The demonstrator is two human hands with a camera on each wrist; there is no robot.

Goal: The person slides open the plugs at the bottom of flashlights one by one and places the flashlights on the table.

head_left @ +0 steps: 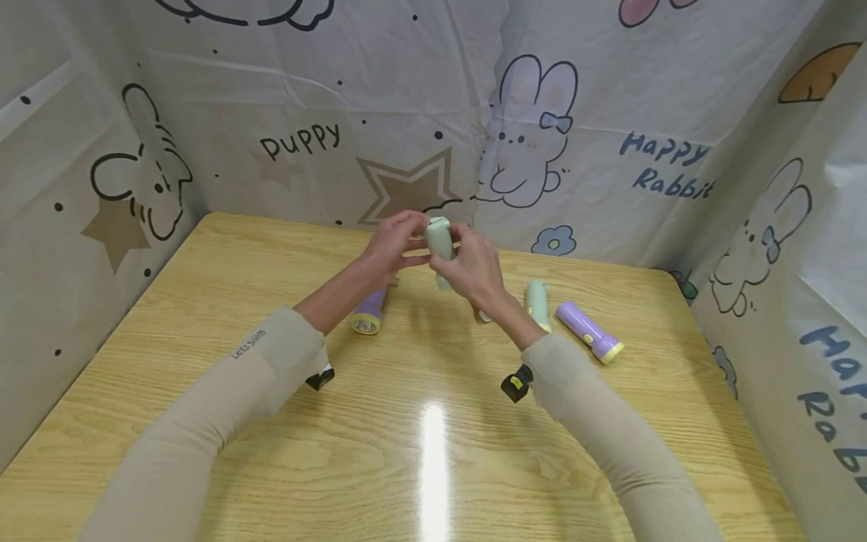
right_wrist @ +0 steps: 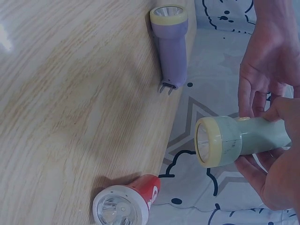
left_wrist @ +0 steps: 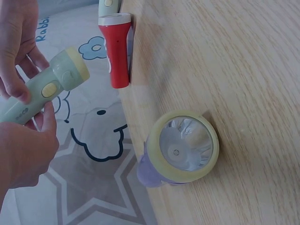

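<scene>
A pale green flashlight (head_left: 439, 241) with a cream lens rim and switch (left_wrist: 49, 90) is held up above the table's far edge, lens end down. My right hand (head_left: 474, 263) grips its body, thumb on one side and fingers on the other. My left hand (head_left: 395, 245) holds it from the left, fingertips at its tail end; in the right wrist view some left fingers (right_wrist: 244, 96) reach down beside the switch. Below to the left lies a purple flashlight (head_left: 369, 310), prongs showing at its tail (right_wrist: 166, 88). A red flashlight (left_wrist: 117, 56) lies mostly hidden behind my right wrist in the head view.
To the right, another green flashlight (head_left: 537, 301) and another purple flashlight (head_left: 588, 331) lie on the wooden table (head_left: 379, 452). A patterned cloth (head_left: 406, 98) hangs along the back and both sides. Black wrist-worn devices (head_left: 517, 384) hang under the sleeves.
</scene>
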